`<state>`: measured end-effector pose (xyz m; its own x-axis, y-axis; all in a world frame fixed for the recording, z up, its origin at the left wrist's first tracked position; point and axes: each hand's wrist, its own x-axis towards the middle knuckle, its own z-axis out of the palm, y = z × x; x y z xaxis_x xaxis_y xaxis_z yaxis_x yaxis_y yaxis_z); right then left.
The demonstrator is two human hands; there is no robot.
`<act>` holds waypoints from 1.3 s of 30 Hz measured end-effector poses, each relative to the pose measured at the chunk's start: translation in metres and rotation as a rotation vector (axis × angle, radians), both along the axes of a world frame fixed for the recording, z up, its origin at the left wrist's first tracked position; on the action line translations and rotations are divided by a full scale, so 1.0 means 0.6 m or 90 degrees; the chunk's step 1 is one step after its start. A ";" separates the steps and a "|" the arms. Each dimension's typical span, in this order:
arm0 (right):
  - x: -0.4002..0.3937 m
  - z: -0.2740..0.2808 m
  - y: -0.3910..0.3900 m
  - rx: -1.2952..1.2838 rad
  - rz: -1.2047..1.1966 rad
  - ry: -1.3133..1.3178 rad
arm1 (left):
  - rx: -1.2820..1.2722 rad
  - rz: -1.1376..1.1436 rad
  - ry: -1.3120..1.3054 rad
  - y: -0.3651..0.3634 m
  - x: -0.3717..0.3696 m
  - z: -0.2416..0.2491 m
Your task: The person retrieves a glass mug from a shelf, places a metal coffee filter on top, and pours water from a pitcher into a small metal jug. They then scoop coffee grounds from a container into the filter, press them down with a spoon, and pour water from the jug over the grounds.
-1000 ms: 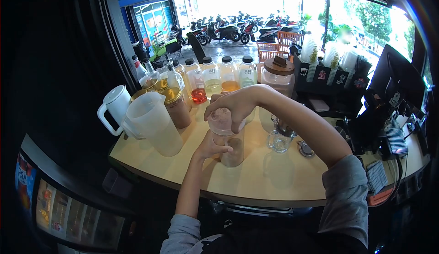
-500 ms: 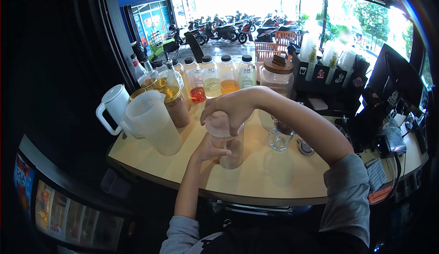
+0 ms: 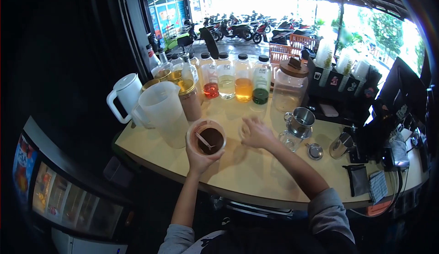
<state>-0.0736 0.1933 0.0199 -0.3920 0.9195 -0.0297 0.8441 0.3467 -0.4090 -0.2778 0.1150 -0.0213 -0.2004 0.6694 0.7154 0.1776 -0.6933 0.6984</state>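
Note:
My left hand [image 3: 201, 161] is wrapped round an uncovered jar [image 3: 190, 137], tilted so its mouth faces me. Dark brown powder [image 3: 215, 138] lies inside, with a pale scoop [image 3: 203, 140] resting in it. To the right, my right hand [image 3: 258, 134] is low over the counter and smeared by motion. Its fingers are curled at the edge of a clear round lid [image 3: 243, 130], which shows only faintly. Close to that hand stands a glass mug [image 3: 289, 140] with a metal drip filter [image 3: 302, 119] above it.
A frosted pitcher [image 3: 160, 108], a white jug [image 3: 127, 92] and a gold-lidded canister [image 3: 190, 103] stand left. Bottles of coloured liquid [image 3: 243, 87] line the back beside a wooden-lidded glass jar [image 3: 290, 89]. A small metal lid [image 3: 314, 151], metal cup [image 3: 340, 145] and cloths [image 3: 377, 186] lie right.
The lid has come off the jar. My left hand has raised and tilted the jar leftward, and my right hand has moved right and away from it. The view has shifted too.

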 end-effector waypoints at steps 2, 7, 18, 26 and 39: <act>0.004 -0.057 -0.006 0.000 0.014 -0.051 | -0.001 0.107 0.100 -0.007 -0.001 -0.015; 0.019 -0.086 -0.014 0.112 0.031 -0.058 | 0.085 0.166 0.123 0.003 0.012 -0.041; 0.041 0.150 -0.150 0.174 0.185 0.415 | 0.105 0.101 0.181 0.052 0.078 -0.028; 0.006 0.080 -0.040 -0.062 0.348 0.079 | 0.045 0.073 0.284 0.047 0.104 0.005; -0.014 0.104 -0.030 0.235 0.572 -0.263 | -0.034 0.122 0.508 0.032 0.082 0.043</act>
